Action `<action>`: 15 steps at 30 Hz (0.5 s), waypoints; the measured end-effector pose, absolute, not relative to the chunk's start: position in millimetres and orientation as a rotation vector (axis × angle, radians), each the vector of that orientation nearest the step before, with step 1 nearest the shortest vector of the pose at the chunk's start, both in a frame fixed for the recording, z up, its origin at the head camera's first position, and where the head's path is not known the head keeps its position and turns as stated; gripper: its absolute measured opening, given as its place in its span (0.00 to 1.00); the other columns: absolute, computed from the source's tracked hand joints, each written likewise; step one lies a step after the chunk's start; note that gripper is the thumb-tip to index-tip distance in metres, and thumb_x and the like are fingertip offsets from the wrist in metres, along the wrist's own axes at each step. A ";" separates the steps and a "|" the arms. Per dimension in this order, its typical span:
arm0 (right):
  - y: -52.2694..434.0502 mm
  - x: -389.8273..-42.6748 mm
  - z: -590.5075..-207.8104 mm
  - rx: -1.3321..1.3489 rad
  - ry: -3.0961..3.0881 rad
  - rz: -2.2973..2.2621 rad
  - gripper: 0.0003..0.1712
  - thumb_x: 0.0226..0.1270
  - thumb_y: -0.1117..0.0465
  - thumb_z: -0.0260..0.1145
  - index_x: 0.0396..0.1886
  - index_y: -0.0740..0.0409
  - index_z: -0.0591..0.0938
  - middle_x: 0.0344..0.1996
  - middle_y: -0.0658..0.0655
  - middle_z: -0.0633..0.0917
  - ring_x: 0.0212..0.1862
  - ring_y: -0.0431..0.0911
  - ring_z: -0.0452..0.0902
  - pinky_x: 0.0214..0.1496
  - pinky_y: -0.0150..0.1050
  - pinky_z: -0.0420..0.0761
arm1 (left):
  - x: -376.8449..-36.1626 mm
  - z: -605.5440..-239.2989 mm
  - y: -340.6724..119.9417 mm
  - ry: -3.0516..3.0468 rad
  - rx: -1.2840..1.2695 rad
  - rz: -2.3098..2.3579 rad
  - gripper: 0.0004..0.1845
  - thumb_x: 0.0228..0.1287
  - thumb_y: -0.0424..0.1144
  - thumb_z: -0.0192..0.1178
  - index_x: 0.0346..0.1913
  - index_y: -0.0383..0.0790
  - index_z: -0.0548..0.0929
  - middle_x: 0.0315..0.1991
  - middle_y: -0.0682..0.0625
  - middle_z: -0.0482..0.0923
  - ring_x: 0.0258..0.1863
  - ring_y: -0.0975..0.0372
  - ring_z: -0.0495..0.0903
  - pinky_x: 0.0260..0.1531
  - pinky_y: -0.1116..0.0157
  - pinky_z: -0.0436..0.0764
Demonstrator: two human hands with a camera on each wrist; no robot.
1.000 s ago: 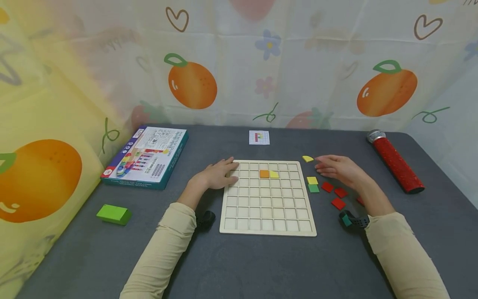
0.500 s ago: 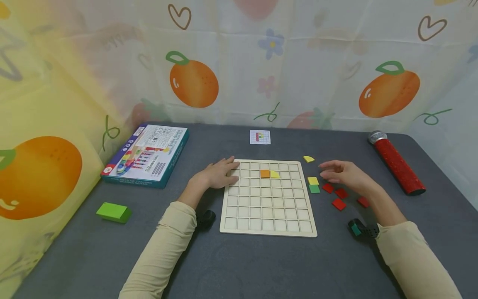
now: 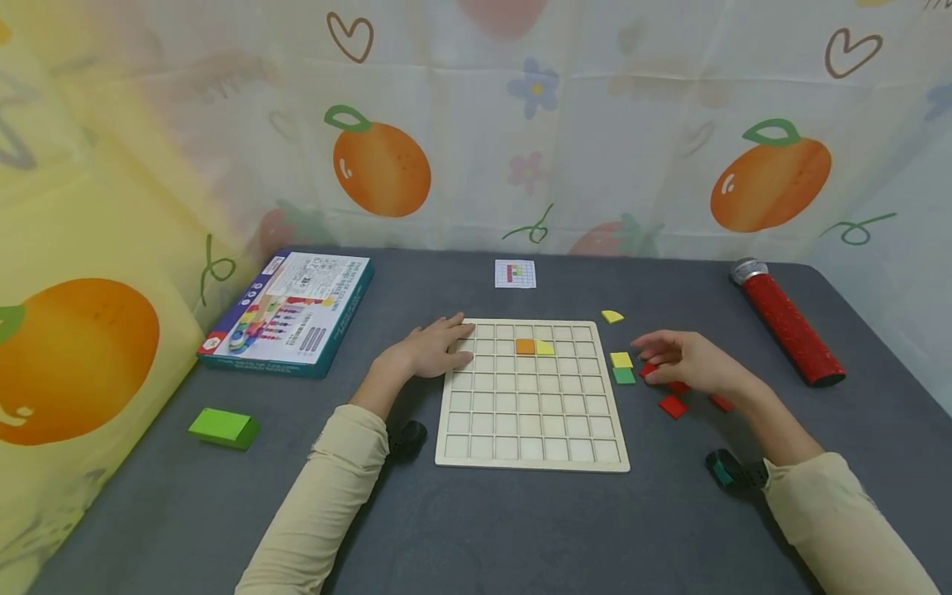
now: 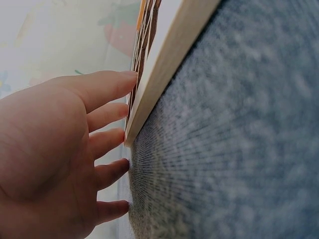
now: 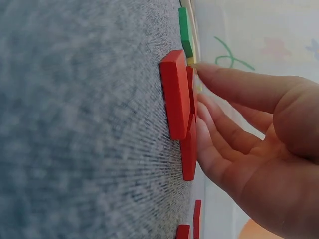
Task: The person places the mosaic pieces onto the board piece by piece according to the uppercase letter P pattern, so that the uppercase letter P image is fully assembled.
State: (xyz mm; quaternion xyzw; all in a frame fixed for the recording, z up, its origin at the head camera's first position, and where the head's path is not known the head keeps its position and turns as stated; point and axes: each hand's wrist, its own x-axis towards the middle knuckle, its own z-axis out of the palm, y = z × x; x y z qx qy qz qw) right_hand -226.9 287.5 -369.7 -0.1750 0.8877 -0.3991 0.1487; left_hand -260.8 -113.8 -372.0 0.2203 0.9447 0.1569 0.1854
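Here, your left hand (image 3: 426, 350) rests spread against the pale wooden grid board (image 3: 530, 406); beneath your right hand (image 3: 692, 362), thumb and fingers apart, lies a red square tile (image 5: 191, 89), likely light, stiff: pinch opposite edges.

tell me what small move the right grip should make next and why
Probably pinch the red tile nearest the board: the right grip has thumb and fingers around it, though whether they touch it is unclear. The left grip rests at the board's left edge, and the board shows an orange tile and a yellow tile but no red one.
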 end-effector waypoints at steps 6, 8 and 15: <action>288.4 -224.3 -370.4 -0.526 2.588 -1.105 0.26 0.60 0.72 0.67 0.59 0.71 0.74 0.44 0.62 0.79 0.46 0.53 0.74 0.42 0.32 0.77 | -260.1 -372.6 -113.8 2.671 0.625 0.440 0.32 0.74 0.49 0.48 0.75 0.42 0.55 0.75 0.44 0.42 0.73 0.48 0.41 0.66 0.43 0.44; 288.0 -224.0 -369.5 -0.533 2.595 -1.102 0.26 0.59 0.72 0.68 0.58 0.71 0.74 0.42 0.61 0.78 0.44 0.52 0.74 0.40 0.33 0.77 | -260.1 -371.9 -113.6 2.674 0.623 0.443 0.32 0.74 0.49 0.48 0.75 0.42 0.55 0.75 0.44 0.42 0.73 0.48 0.41 0.66 0.43 0.44; 286.4 -225.1 -368.7 -0.556 2.637 -1.064 0.26 0.58 0.71 0.69 0.57 0.70 0.75 0.33 0.57 0.76 0.31 0.46 0.71 0.29 0.34 0.72 | -260.3 -371.1 -113.6 2.676 0.629 0.447 0.32 0.74 0.49 0.48 0.75 0.43 0.55 0.76 0.44 0.42 0.73 0.48 0.41 0.66 0.42 0.44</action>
